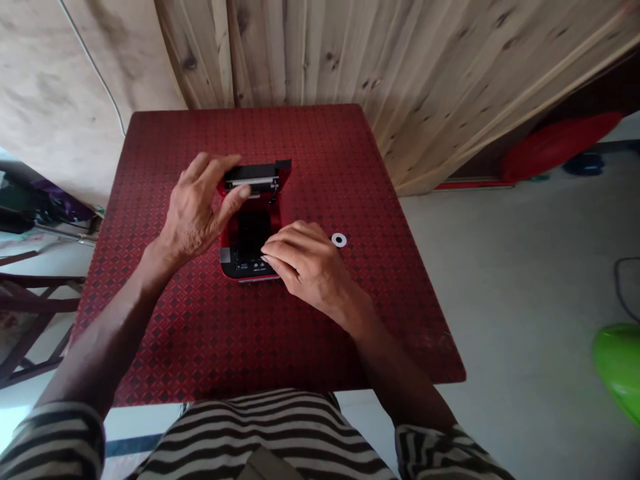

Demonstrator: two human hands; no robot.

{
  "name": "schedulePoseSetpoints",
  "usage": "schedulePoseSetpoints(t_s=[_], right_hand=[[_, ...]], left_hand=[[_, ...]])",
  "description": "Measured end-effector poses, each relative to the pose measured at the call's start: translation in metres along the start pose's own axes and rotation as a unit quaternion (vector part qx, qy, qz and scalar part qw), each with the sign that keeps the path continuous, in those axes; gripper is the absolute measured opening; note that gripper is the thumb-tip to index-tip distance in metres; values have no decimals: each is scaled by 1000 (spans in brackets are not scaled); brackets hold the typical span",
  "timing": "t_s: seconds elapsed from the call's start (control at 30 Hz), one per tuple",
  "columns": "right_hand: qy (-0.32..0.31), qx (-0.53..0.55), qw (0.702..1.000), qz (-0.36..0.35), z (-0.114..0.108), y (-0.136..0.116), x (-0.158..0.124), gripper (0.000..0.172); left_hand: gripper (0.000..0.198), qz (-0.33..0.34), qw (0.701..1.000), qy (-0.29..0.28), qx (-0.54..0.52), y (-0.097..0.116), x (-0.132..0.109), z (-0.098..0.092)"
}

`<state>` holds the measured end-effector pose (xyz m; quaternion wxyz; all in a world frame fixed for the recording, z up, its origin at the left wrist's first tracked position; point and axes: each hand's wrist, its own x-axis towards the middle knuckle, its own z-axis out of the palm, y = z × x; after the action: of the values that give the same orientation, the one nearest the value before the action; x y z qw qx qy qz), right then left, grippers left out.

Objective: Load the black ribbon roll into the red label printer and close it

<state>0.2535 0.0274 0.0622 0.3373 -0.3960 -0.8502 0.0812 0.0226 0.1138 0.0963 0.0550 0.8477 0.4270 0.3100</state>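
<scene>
A small red and black label printer (254, 235) stands on the table with its lid (254, 171) raised and its dark inner compartment showing. My left hand (197, 203) holds the lid at its left side, the thumb in front and the fingers behind. At the printer's front right corner is my right hand (310, 263), its fingers drawn together in a pinch. What lies between those fingertips, if anything, is hidden. To the right of the printer, just beyond my right hand, a white ring with a dark centre (339, 240) lies on the table.
The square table (400, 320) has a red patterned cover. Behind it rises a wooden plank wall (320, 53). A dark wooden chair (37, 303) stands at the left. On the floor at the right are a green object (620, 363) and a red one (555, 147).
</scene>
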Motion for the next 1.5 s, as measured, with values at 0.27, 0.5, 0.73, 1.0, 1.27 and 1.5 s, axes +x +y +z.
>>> schedulePoseSetpoints(t_s=[0.27,0.5,0.73,1.0,1.27,1.5], right_hand=[[119,-127,984,-36,8,-5,-10,16],[121,-104,987,-19,10,-7,-15,15],[91,-74,993,-4,7,-7,-19,19],[88,-54,995,3,6,-8,-18,16],[135,36,975,174,13,-7,-39,47],[152,85,961,217,27,-14,-49,52]], left_hand=[[42,48,998,-14,-33,18,-68,8],[46,62,995,-26,-70,10,-78,14],[78,118,993,-20,-23,5,-84,17],[85,126,992,4,-1,1,-86,26],[88,35,997,66,7,22,-121,29],[68,26,996,79,10,20,-132,31]])
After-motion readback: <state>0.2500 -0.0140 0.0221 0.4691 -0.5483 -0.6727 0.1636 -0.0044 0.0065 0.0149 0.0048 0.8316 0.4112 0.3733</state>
